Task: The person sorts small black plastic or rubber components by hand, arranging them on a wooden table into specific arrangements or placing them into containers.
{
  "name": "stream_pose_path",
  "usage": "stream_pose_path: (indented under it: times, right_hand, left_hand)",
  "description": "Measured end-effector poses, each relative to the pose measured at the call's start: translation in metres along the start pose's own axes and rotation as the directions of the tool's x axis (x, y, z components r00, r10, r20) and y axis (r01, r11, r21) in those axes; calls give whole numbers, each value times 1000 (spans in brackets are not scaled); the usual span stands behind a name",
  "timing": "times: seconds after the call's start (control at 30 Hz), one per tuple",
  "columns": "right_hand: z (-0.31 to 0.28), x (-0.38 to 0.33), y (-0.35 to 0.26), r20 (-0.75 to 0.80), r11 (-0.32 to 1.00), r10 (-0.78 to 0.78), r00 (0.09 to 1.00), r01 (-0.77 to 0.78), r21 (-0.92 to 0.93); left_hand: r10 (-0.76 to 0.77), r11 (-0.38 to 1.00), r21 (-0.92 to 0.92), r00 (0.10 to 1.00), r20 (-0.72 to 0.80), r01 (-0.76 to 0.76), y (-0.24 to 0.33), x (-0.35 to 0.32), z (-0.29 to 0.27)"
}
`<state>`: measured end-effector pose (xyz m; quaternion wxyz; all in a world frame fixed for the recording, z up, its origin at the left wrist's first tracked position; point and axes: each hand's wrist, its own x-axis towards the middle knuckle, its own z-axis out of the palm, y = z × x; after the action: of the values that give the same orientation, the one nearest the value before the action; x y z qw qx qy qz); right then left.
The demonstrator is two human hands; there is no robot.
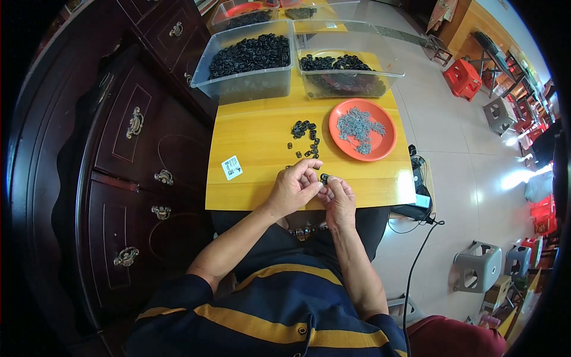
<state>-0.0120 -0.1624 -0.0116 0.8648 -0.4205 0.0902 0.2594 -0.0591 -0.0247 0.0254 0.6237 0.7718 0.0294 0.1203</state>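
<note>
Over the near edge of the yellow table (256, 140), my two hands meet. A small black plastic part (324, 178) is pinched in the thumb and fingers of my right hand (340, 205). My left hand (292, 189) is close against it, its index finger stretched out above the part and its thumb bent in toward the other curled fingers. Whatever those fingers hold is too small to make out. Just beyond my hands lies a loose group of similar black parts (303, 128). An orange-red plate (389, 143) with a heap of small grey metal pieces (358, 128) stands to their right.
Two clear plastic bins, the left bin (256, 82) and the right bin (380, 73), hold black parts at the table's far side. A white label (232, 168) lies at left. Dark cabinets (137, 154) line the left; a black cable (419, 256) and a grey stool (479, 266) are right.
</note>
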Motion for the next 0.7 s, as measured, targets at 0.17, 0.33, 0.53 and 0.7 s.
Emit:
stream_pose_path:
  times: [0.17,0.33,0.53,0.7]
  right_hand:
    - [4,0,0,3,999,-5,1000,5,-53]
    - [7,0,-2,29,987,-30,999,34,-159]
    - [9,0,-5,40,976,-58,998,65,-209]
    - [6,-1,-6,49,977,-63,997,71,-199]
  left_hand:
    - [177,897,414,984,-11,-157,20,1,-7]
    - [342,704,639,936,79,-311,21,6,-7]
    - [305,672,678,945,115,-299,16,5,-7]
    - [335,668,672,935,114,-321,16,6,-5]
